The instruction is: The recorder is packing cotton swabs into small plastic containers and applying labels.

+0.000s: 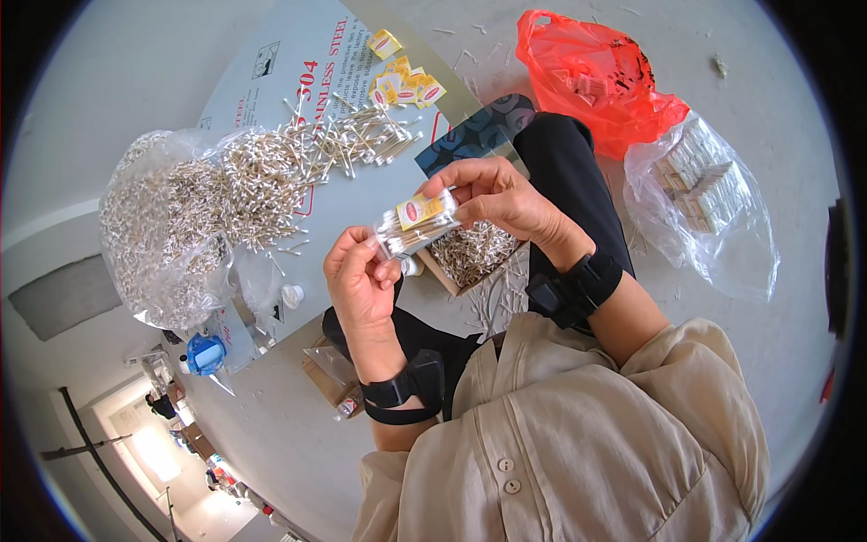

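Between my two hands is a small clear pack of cotton swabs [426, 231] with a yellow label card inside. My left hand [359, 280] pinches its left end between thumb and fingers. At the other end, my right hand [502, 199] grips the pack's right edge near the label. Just below the pack, a cardboard box [444, 276] full of loose cotton swabs sits between my legs. On the table, a large heap of loose cotton swabs [262, 185] spills out of a clear plastic bag [135, 226]. Several yellow label cards [406, 86] lie at the table's far edge.
A red plastic bag [587, 81] lies on the floor at far right. Beside it, a clear bag [713, 194] holds stacked swab packs. Loose swabs [495, 303] are scattered on the floor near the box. A blue container [206, 354] stands at the table's left end.
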Tool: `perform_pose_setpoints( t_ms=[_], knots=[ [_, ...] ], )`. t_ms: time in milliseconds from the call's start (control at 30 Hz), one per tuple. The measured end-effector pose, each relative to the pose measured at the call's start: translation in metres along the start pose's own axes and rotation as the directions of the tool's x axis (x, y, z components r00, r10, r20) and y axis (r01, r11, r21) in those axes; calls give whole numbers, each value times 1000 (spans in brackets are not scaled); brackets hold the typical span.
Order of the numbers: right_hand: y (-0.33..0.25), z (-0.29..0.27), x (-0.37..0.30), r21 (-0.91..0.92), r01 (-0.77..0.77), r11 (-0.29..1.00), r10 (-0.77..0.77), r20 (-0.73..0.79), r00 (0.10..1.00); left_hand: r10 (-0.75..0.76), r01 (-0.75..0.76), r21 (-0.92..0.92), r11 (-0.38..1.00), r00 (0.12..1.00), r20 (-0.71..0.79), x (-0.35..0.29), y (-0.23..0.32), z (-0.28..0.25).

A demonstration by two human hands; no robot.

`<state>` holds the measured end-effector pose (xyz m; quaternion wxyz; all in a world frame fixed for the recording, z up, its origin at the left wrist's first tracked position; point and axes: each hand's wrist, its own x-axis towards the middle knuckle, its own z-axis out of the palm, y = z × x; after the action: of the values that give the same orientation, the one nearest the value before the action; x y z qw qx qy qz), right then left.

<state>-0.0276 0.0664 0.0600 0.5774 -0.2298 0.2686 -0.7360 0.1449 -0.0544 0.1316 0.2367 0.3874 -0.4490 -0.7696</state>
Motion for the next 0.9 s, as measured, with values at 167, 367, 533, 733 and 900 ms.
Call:
perform_pose_setpoints(
  t_ms=[167,367,533,733,900],
  knots=[
    [3,3,2,-10,40,999,-40,-13,999,8,-9,-22,1000,1000,-17,0,-3,1],
    [3,7,2,-32,38,999,-39,-35,999,87,-84,86,993,996,-35,0,-4,4],
    [3,5,2,-33,4,999,-5,-40,999,61,-59,66,996,998,-30,-1,-1,5],
    [1,9,2,-24,24,999,-25,-70,997,49,-48,19,999,997,-58,-1,-2,7],
    [2,8,2,-6,25,1000,-26,-74,997,62,-59,39,998,996,-70,-2,-1,8]
  ],
)
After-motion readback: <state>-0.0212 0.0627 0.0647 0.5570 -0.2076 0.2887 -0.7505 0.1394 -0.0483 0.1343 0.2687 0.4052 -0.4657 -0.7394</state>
